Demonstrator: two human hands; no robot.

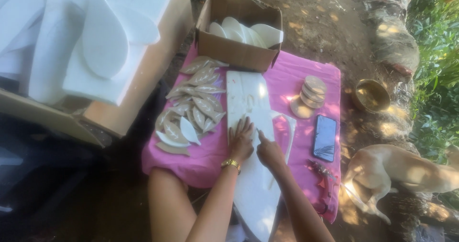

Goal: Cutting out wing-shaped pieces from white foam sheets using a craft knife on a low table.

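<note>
We keep the left hand (240, 139) spread flat, pinning the white foam board (251, 127) on the counter (306, 75) w/ fingers clear of the cut, while the right hand (269, 151), closed & index out, likely works best tracing slowly beside it.

White foam board's (256, 184) near end offscreen

The white board (248, 103) under the left hand (240, 139) and right hand (268, 151) looks like matt foam, slightly grainy. The worktop (306, 70) wears soft pink cloth, lightly creased. The box (236, 51) is plain brown cardboard, dull. The leaf-shaped pieces (193, 106) look matt beige. The phone (325, 137) is glossy dark glass. The bowl (371, 95) is shiny brass-coloured metal. The bracelet (231, 163) gleams gold.
</note>
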